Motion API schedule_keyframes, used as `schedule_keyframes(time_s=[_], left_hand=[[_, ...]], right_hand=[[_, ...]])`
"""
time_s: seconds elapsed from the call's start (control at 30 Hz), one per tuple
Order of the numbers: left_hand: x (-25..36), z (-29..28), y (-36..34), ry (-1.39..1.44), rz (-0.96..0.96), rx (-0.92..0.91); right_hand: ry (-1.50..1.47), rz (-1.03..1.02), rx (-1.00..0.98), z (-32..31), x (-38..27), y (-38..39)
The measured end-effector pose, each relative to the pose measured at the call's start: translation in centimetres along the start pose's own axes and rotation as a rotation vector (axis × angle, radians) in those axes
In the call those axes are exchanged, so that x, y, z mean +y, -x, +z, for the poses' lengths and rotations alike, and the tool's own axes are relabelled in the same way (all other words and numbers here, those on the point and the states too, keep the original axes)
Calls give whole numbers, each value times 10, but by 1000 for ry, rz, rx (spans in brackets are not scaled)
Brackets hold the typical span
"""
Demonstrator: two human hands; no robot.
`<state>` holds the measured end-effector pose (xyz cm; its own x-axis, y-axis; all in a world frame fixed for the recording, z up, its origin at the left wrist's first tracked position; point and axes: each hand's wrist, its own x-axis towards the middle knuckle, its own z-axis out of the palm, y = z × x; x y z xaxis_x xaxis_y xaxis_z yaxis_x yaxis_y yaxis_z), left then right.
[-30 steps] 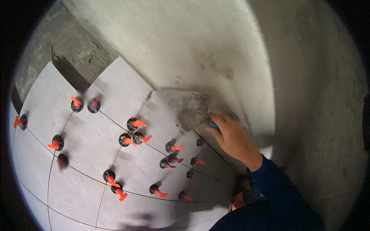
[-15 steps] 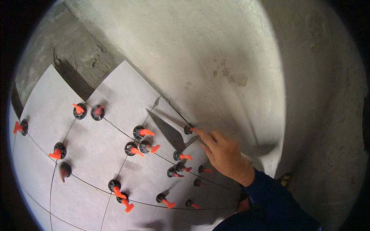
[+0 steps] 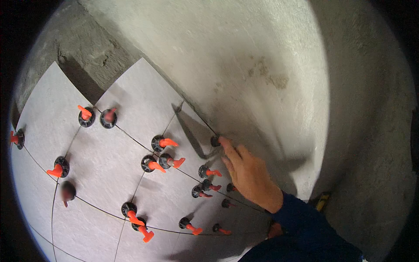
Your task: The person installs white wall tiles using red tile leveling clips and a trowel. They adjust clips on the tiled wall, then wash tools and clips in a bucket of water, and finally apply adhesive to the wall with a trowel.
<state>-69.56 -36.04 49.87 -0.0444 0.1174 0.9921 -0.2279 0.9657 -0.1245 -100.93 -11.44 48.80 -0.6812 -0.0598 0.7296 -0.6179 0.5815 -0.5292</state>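
Observation:
My right hand (image 3: 254, 177) is closed around a pointed trowel (image 3: 192, 132), its handle hidden in the palm. The blade points up and left over the pale tiles, its tip close to a joint near the wall. My extended fingers touch a tile levelling clip (image 3: 215, 140) with a black round base, which they partly cover, at the tile edge. Below the trowel, another levelling clip (image 3: 204, 171) with an orange-red handle stands in a joint. My left hand does not show; a small reddish patch beneath the dark blue sleeve (image 3: 301, 220) is too hidden to name.
Large pale tiles (image 3: 109, 174) carry several levelling clips along their joints. Rough grey mortar (image 3: 94, 48) borders them at the upper left. A smooth pale wall (image 3: 209, 52) rises along the right. A yellow and black object (image 3: 323, 201) lies behind my forearm.
My right hand has moved slightly, its fingers now on the clip by the wall. The trowel blade has swung up and right, and is seen more edge-on. The whole view has shifted a little.

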Motion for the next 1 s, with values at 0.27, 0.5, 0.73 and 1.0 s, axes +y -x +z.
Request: schedule_keyframes(time_s=[0.27, 0.5, 0.73, 1.0], left_hand=[[-3, -13, 11, -4, -76, -42], [-26, 4, 11, -54, 184, 176], [-17, 2, 0, 184, 109, 177], [-36, 8, 13, 490, 205, 319]], right_hand=[[-67, 23, 32, -3, -2, 1], [-59, 13, 20, -49, 0, -24], [112, -178, 114, -94, -23, -85], [180, -193, 82, -108, -43, -129]])
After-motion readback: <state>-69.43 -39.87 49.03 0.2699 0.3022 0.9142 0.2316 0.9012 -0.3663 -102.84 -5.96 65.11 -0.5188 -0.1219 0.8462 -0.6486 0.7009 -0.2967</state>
